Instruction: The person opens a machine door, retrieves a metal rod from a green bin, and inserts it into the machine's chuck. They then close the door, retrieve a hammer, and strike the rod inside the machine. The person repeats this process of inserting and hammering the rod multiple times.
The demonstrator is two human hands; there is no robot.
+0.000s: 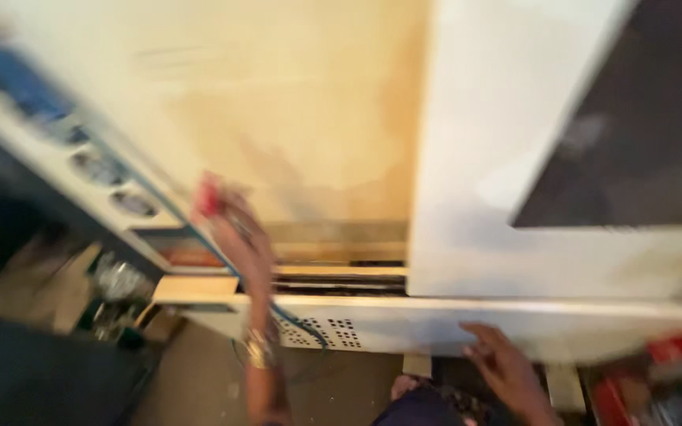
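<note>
Blurred white appliance cabinet (499,158), left hand (238,229) gripping a red-handled tool (208,197), right hand (507,367) open on its base panel (404,331).

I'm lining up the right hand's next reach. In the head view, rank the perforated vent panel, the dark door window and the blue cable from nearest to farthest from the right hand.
1. Perforated vent panel: just left of the right hand, on the low front strip.
2. Blue cable: farther left, by the left hand's wrist.
3. Dark door window: high at upper right.

White cabinet (507,158), dark glass panel (641,134), red object (209,196) (blurred), cream wall (278,102)
</note>
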